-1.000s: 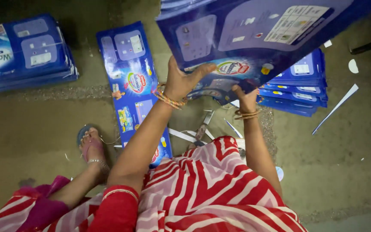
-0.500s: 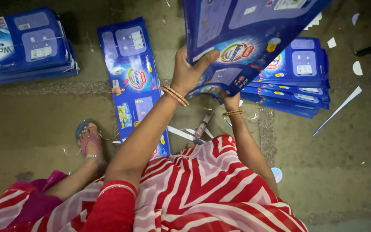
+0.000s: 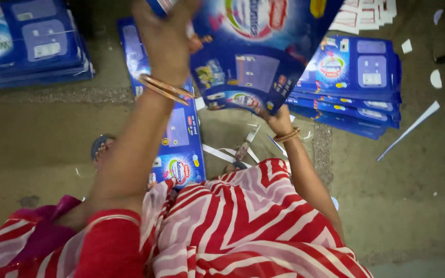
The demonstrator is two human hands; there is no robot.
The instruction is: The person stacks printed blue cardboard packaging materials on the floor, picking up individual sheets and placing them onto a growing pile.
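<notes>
The left hand (image 3: 166,38), blurred, is raised with its fingers closed over the top left edge of a large blue printed sheet (image 3: 256,56); how tightly they pinch cannot be told through the blur. Two thin bangles (image 3: 163,88) ring that wrist. The right hand (image 3: 278,121), lower and smaller in view, grips the sheet's bottom edge, its fingers curled under the card and mostly hidden by it, with a bangle (image 3: 288,135) on its wrist too. The sheet hangs tilted between the two hands, above the floor (image 3: 403,206), and covers part of what lies beneath. Under the left forearm a long flat sheet (image 3: 178,149) of the same blue print lies on the floor, partly hidden by the arm. To the right sits a stack (image 3: 354,85) of blue sheets, its left end hidden behind the held sheet, and a second stack (image 3: 27,44) lies at the upper left. White printed cards (image 3: 369,13) lie at the top edge, right of the held sheet. White paper scraps (image 3: 410,128) are strewn over the floor, some just below the right hand. A sandalled foot (image 3: 101,149) shows left of the forearm. A red-and-white striped garment (image 3: 243,226) fills the foreground.
</notes>
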